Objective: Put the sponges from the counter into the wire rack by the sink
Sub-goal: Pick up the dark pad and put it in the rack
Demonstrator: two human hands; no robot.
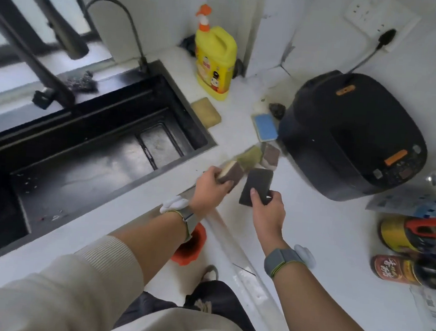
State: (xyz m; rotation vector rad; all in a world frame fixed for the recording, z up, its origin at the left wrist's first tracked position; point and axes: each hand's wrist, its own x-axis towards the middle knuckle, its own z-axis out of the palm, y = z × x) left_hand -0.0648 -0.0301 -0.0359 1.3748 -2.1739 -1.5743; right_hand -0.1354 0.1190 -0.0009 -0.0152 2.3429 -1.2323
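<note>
My left hand (208, 188) grips a brown-and-cream sponge (232, 172) just above the white counter (311, 225), right of the black sink (82, 154). My right hand (267, 209) pinches a dark grey sponge (257, 185) beside it. Behind them lie a green-topped sponge (251, 155) and a maroon sponge (270, 153). A blue sponge (265, 127) rests further back, against the cooker. A tan sponge (207, 111) sits by the sink's right edge. A metal rack insert (161, 144) shows inside the sink.
A black rice cooker (352, 134) fills the back right of the counter, plugged into a wall socket (379, 18). A yellow detergent bottle (215, 58) stands by the wall. Two sauce bottles (409, 269) lie at the right. Black taps (55, 35) overhang the sink.
</note>
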